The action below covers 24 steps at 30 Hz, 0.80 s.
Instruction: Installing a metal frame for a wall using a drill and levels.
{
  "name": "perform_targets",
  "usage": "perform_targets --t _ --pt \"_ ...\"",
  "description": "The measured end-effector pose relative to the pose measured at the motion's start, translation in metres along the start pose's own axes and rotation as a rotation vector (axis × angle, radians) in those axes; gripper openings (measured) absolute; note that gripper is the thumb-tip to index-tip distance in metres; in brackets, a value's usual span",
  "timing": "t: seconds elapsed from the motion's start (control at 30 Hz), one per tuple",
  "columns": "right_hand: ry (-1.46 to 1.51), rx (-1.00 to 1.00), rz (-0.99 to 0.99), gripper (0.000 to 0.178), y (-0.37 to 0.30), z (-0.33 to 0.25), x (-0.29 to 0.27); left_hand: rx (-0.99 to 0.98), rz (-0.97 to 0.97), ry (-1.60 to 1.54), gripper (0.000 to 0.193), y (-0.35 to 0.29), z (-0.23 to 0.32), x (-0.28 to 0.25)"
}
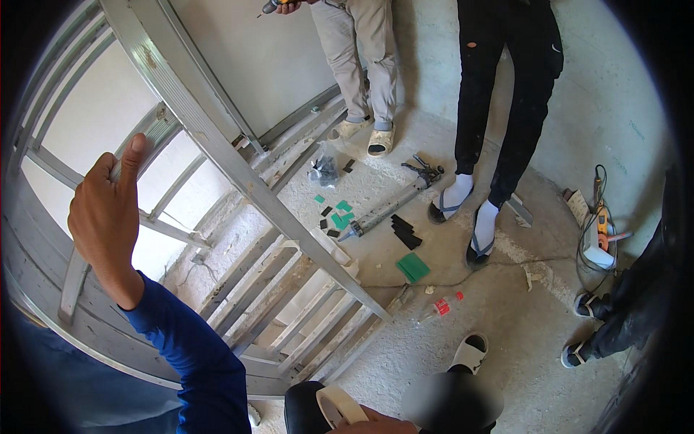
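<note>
One bare left hand [105, 210] is closed around a short bar of the grey metal frame [260, 197], which slants across the left side of the view; the right hand [379, 423], mostly cut off at the lower edge, is beside a roll of tape [340, 407], and whether it grips the roll I cannot tell. The frame looks already joined, rail to crossbars; whether it is fixed to anything, or what remains, does not show. Beyond it lie a caulking gun [390, 206], black strips [405, 231], a green stack of pads [413, 267] and a plastic bag [324, 170], all unheld. A bottle [439, 307] and the feet of co-workers in light trousers [358, 54] and black trousers [506, 87] crowd the floor nearby.
</note>
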State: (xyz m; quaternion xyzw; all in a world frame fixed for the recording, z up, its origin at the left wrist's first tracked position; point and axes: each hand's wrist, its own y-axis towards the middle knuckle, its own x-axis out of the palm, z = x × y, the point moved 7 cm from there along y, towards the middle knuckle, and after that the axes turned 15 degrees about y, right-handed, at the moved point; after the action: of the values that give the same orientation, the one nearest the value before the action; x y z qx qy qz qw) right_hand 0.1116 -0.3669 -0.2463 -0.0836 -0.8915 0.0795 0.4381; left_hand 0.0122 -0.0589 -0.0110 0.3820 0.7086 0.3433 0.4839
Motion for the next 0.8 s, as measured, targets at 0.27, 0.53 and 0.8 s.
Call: perform_targets --t 0.27,0.53,0.8 --pt "0.033 0.014 -0.004 0.022 0.001 0.001 0.000 -0.003 -0.051 0.001 0.086 0.001 0.001 0.000" --pt "0.128 0.008 -0.016 0.022 0.002 0.001 0.004 -0.012 0.019 0.020 0.087 -0.002 -0.001 0.000" --pt "0.141 0.030 -0.009 0.021 0.001 0.002 0.004 -0.012 0.012 0.031 0.088 -0.001 -0.004 0.011"
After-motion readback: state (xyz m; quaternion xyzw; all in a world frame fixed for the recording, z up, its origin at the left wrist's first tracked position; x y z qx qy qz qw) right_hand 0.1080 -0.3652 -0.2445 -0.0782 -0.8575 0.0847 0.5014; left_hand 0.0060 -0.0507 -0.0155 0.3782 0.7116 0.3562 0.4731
